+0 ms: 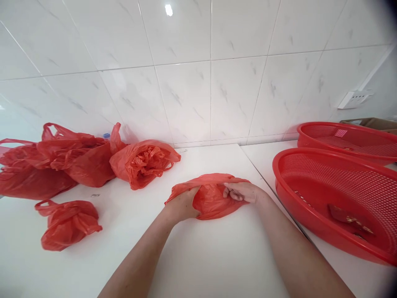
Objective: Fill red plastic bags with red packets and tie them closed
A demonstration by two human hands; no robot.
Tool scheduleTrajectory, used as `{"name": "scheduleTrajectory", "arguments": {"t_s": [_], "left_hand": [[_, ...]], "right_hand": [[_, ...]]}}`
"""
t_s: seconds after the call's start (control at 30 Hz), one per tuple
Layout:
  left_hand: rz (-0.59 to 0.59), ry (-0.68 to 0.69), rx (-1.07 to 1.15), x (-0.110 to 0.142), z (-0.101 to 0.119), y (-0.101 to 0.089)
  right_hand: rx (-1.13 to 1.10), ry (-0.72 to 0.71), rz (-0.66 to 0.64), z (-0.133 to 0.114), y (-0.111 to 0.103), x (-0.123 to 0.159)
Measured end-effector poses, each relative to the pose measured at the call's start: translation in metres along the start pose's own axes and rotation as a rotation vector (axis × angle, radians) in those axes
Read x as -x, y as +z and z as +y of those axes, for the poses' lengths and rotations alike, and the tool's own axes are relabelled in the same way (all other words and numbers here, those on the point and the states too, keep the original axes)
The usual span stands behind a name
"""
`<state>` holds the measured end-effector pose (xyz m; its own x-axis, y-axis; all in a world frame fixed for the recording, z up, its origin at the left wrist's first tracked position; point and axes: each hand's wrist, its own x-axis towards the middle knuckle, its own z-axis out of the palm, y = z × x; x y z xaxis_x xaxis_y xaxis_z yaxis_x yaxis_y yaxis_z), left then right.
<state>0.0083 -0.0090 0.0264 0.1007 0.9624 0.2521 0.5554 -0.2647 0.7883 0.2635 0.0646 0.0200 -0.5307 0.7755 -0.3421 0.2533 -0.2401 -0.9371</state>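
A thin red plastic bag (211, 199) lies on the white worktop (217, 256), around the middle from left to right, short of the far edge along the tiled wall (186, 99). Its long axis runs left to right, roughly parallel to that edge, and its wide mouth faces the near side, showing the creased inside.

The bag lies between the two hands, one toward each end, so neither is clearly nearer. The left hand (182, 205) is at its left part, fingers out of sight in the plastic; whether that grip is closed on the film I cannot tell. The right hand (246, 191) touches the right part, index finger reaching inward near the far rim, the other fingers curled over the opening; whether it pinches the film is also unclear.

A knotted-looking small red bag (70, 225) sits apart to the left, and a stuffed red bag (144, 161) lies beyond it, toward the far edge. To the right, past the seam, stands a big red basket (310, 223) with a few small pieces inside.
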Motion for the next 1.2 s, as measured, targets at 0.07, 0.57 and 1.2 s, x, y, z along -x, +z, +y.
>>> {"name": "scheduleTrajectory", "arguments": {"t_s": [0.07,0.57,1.2], "left_hand": [[-0.112,-0.022,-0.157,0.000,0.004,-0.001],[-0.126,0.449,-0.427,0.000,0.019,0.018],[0.350,0.191,-0.687,-0.012,-0.006,0.007]], "right_hand": [[-0.069,-0.057,-0.111,0.004,-0.004,0.003],[-0.621,-0.139,-0.102,0.008,-0.001,-0.011],[0.084,-0.253,0.310,0.006,0.012,-0.014]]}}
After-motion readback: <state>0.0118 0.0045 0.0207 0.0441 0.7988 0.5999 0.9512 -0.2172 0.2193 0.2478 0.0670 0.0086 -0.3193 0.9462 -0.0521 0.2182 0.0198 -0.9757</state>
